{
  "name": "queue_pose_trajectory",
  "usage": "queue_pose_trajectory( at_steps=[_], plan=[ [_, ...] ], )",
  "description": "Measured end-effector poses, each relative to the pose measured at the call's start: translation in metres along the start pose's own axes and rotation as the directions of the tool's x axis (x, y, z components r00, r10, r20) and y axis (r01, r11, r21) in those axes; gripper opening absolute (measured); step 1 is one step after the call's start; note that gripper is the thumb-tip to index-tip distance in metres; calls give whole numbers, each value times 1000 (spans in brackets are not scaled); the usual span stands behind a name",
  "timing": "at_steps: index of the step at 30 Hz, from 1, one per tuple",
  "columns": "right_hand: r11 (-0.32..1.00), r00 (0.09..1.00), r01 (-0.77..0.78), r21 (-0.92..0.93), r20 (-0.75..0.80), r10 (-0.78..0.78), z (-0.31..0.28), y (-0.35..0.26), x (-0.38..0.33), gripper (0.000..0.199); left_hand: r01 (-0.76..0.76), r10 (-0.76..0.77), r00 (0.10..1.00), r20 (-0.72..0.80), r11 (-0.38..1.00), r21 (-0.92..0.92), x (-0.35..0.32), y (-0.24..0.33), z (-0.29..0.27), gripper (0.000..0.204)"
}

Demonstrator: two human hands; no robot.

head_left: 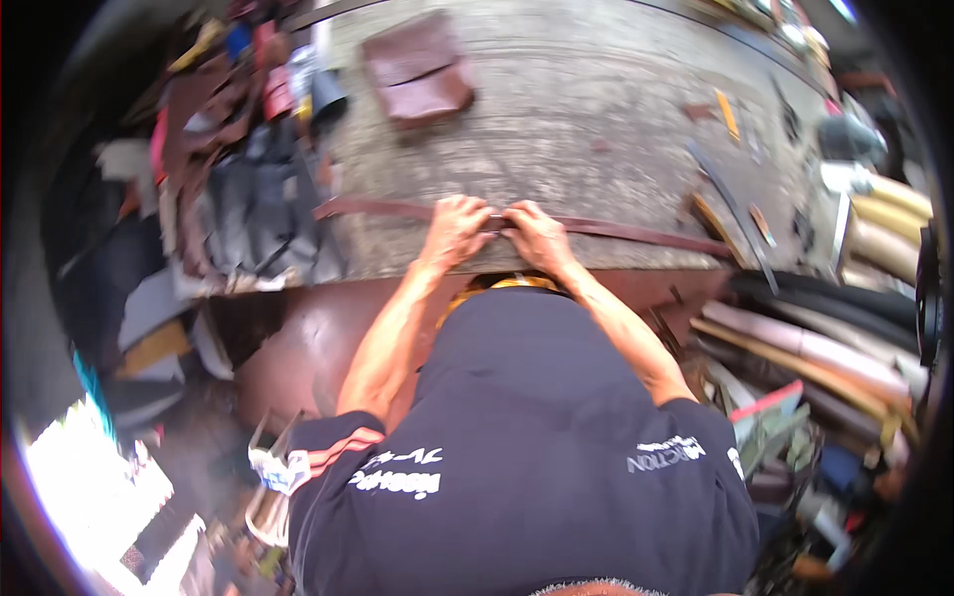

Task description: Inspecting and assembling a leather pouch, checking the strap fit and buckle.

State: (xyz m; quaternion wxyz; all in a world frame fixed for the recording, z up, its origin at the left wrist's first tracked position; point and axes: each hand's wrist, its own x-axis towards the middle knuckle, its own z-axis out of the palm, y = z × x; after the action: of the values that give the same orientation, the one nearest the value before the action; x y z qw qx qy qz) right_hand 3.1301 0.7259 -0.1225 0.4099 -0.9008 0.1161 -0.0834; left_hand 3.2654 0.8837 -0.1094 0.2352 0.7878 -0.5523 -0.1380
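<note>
A long dark brown leather strap (pixel 636 232) lies across the near part of the worn workbench (pixel 556 129), reaching out to both sides of my hands. My left hand (pixel 459 228) is closed on the strap near the bench's front edge. Close beside it, my right hand (pixel 535 236) grips the strap too, its fingers bent. Between my fingertips shows a small dark piece with a light glint, too blurred to name. Farther back on the left sits a brown leather pouch or bag (pixel 417 74) with a flap.
Leather scraps and dark sheets (pixel 263 204) pile up at the bench's left. On the right lie a yellow-handled tool (pixel 727 114), a long dark blade-like strip (pixel 730 204) and small tools. Rolls of material (pixel 810 343) are stacked beside the bench at lower right.
</note>
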Motion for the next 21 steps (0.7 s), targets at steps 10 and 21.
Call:
queue_pose_trajectory(
  at_steps=[10,21],
  plan=[
    [959,930,-283,25,252,268,-15,9,13,22,-142,143,990,-10,990,20,20,21,13,59],
    [927,891,-373,48,298,343,-26,13,14,20,-272,272,962,37,962,23,26,18,12,43]
  ],
)
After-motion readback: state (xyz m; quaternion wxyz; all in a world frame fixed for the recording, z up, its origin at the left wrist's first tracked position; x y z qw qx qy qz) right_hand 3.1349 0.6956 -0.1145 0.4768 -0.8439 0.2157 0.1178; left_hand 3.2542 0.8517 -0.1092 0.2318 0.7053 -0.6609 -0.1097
